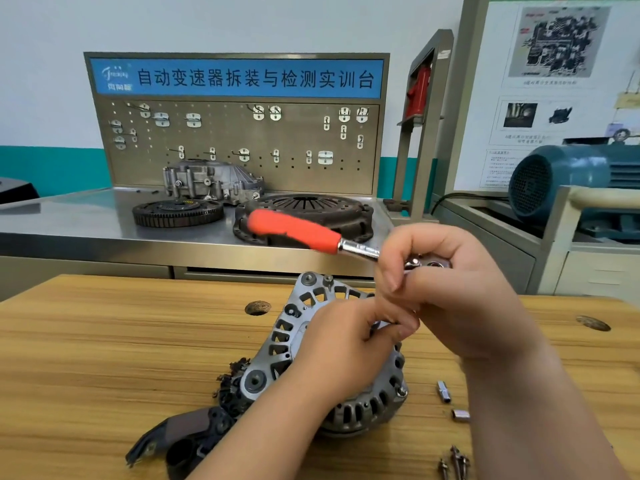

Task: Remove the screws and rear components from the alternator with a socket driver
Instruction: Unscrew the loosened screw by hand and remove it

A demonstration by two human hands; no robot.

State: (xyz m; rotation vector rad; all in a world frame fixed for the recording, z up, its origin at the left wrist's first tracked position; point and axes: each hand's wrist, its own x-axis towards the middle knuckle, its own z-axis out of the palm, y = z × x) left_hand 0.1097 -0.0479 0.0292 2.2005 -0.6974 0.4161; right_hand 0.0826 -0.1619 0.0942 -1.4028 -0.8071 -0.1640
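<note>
While the alternator (363, 407) is lying on the tabletop (104, 341) with its black cover (180, 441) and some screws (457, 460) already off, the right grip (460, 292) is clamping the head of the socket driver (294, 230) and the left grip (346, 344) is pinching, seemingly, its socket (381, 324); more rear parts are probably waiting.

Both hands met at centre-right of frame.
Right hand (450, 285) gripped the socket driver (294, 230) at its head, fingers curled. Left hand (346, 344), forearm entering from the bottom edge, pinched its fingertips just below; contents hidden.
</note>
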